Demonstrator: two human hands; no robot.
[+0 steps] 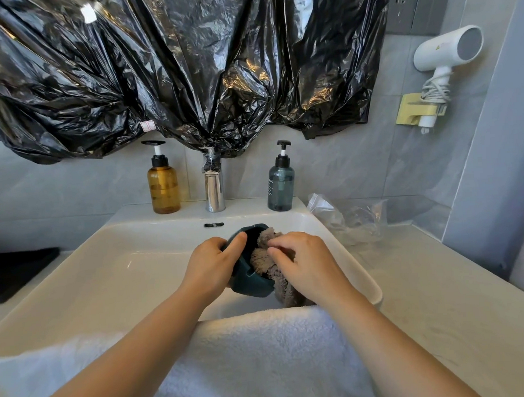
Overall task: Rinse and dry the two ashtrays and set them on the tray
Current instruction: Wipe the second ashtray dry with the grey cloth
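A white sink (108, 280) sits in a pale stone counter (424, 296) against grey wall tiles, with crumpled black plastic (189, 66) hung above the chrome tap (214, 185) and a white towel (256, 363) over the near rim. The plastic hides the tap's top; a black slab (14, 272) at the left edge is cut off. One dark teal ashtray (249, 284) shows, tilted above the basin, the left hand (211, 266) curled round its rim; the right hand (305, 262) pinches a grey-brown cloth (262, 260) into its bowl; two pump bottles, the amber bottle (163, 187) and the blue-grey bottle (280, 185), flank the tap.
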